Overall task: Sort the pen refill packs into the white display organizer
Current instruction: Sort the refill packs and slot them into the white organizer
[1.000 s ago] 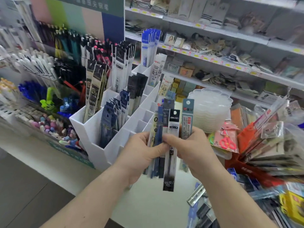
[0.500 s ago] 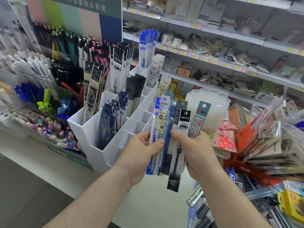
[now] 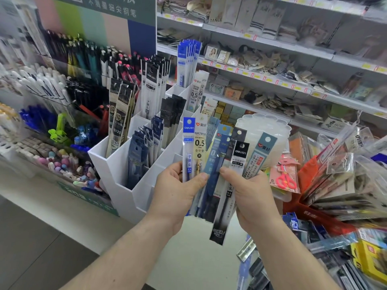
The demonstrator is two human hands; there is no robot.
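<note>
Refill packs now fanned wide for picking, in front of the white organizer.

A second ago they sat bunched together; now each label shows. The left hand grips the fan's left side, thumb curled over the front, and the right hand pinches its right side. Likely next: choosing one pack for a matching compartment.

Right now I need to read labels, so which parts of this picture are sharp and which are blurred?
Head view: the fanned refill packs in both hands are sharp, print legible; the pen racks at far left smear; wide-angle bends the shelves; light is even, no harsh glare.
</note>
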